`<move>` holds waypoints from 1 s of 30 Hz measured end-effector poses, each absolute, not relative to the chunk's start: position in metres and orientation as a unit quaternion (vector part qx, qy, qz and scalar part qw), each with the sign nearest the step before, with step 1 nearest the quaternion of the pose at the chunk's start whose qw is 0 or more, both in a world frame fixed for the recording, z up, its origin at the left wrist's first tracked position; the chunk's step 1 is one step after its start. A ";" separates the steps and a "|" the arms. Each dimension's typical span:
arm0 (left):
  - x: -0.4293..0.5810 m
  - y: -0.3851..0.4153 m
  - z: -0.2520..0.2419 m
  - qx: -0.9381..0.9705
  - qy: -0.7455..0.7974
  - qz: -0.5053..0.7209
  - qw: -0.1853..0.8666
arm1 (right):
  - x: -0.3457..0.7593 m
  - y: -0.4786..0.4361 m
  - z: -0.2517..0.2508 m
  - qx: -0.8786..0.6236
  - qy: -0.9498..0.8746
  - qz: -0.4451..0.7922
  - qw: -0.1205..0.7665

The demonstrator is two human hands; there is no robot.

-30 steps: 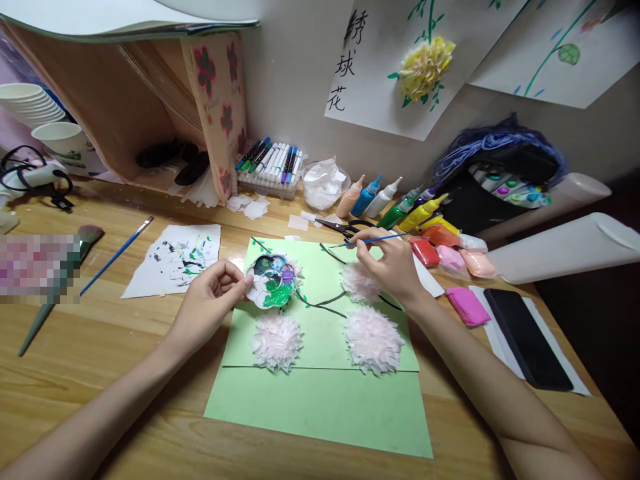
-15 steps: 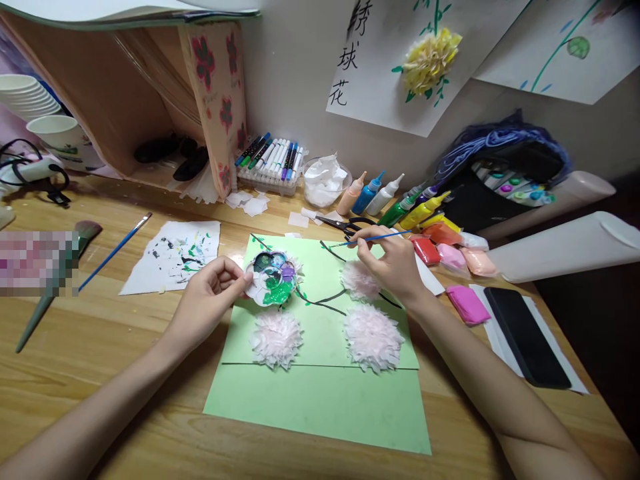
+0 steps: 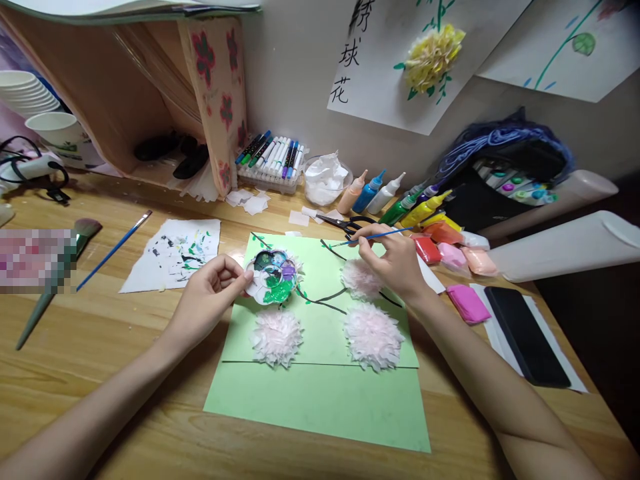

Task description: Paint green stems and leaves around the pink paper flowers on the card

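Pinched by its rim in my left hand [image 3: 217, 290] is a small flower-shaped paint palette [image 3: 257, 288], with green, purple, blue and dark paint in its wells. My right hand [image 3: 390, 263] is closed on a thin blue paintbrush [image 3: 373, 236]; its tip is at a black painted stem near the top of the green paper [image 3: 320, 400]. Small green leaves show along the stems. Pale pink paper flowers [image 3: 374, 337] are on the sheet, one partly under my right hand, another mostly behind the palette.
Left of the paper lie a paint-smeared paper [image 3: 177, 257], another blue brush [image 3: 115, 250] and a wide brush [image 3: 57, 287]. Behind stand markers [image 3: 273, 157], a tissue-filled bowl [image 3: 326, 180], scissors [image 3: 345, 223] and paint bottles [image 3: 370, 193]. Clay packs [image 3: 467, 305] and a black phone [image 3: 527, 337] are right.
Almost nothing differs. The brush tip has shifted very slightly to the right by the upper stem; the palette stays in place.
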State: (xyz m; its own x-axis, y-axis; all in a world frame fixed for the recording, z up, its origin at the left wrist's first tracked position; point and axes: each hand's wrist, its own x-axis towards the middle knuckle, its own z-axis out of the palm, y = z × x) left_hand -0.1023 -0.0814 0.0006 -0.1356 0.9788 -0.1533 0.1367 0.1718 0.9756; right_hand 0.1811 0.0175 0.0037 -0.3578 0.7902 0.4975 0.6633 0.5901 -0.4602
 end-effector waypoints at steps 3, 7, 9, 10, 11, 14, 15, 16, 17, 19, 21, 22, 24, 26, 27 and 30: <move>-0.102 -0.081 0.001 0.461 0.607 0.447 0.467 | 0.181 0.018 0.002 -0.441 -0.820 0.090 0.352; -0.102 -0.081 0.001 0.461 0.608 0.446 0.468 | 0.181 0.018 0.002 -0.437 -0.826 0.092 0.345; -0.101 -0.081 0.001 0.461 0.609 0.446 0.467 | 0.181 0.016 0.005 -0.440 -0.817 0.102 0.360; -0.101 -0.081 0.001 0.461 0.609 0.446 0.466 | 0.181 0.014 0.008 -0.441 -0.808 0.113 0.374; -0.101 -0.081 0.002 0.461 0.609 0.446 0.466 | 0.180 0.011 0.011 -0.440 -0.797 0.133 0.392; -0.100 -0.080 0.003 0.460 0.612 0.445 0.464 | 0.177 -0.002 0.021 -0.400 -0.762 0.249 0.443; -0.099 -0.080 0.004 0.460 0.613 0.445 0.463 | 0.176 -0.008 0.025 -0.375 -0.756 0.293 0.449; -0.099 -0.080 0.004 0.460 0.613 0.445 0.464 | 0.174 -0.013 0.028 -0.346 -0.759 0.326 0.444; -0.099 -0.080 0.004 0.460 0.612 0.444 0.465 | 0.172 -0.019 0.031 -0.318 -0.772 0.344 0.430; -0.098 -0.081 0.003 0.459 0.608 0.446 0.470 | 0.168 -0.029 0.036 -0.270 -0.809 0.348 0.389; -0.098 -0.082 0.003 0.461 0.601 0.449 0.474 | 0.163 -0.035 0.037 -0.241 -0.842 0.334 0.349; -0.097 -0.082 0.002 0.464 0.598 0.450 0.475 | 0.161 -0.037 0.036 -0.231 -0.854 0.325 0.334; -0.097 -0.082 0.001 0.470 0.594 0.449 0.474 | 0.158 -0.038 0.034 -0.214 -0.871 0.311 0.315; -0.098 -0.082 0.001 0.474 0.596 0.445 0.471 | 0.156 -0.038 0.032 -0.204 -0.880 0.300 0.306; -0.098 -0.082 0.001 0.475 0.597 0.444 0.470 | 0.155 -0.037 0.031 -0.204 -0.881 0.298 0.304; -0.099 -0.082 0.000 0.474 0.594 0.446 0.473 | 0.154 -0.037 0.031 -0.207 -0.880 0.298 0.307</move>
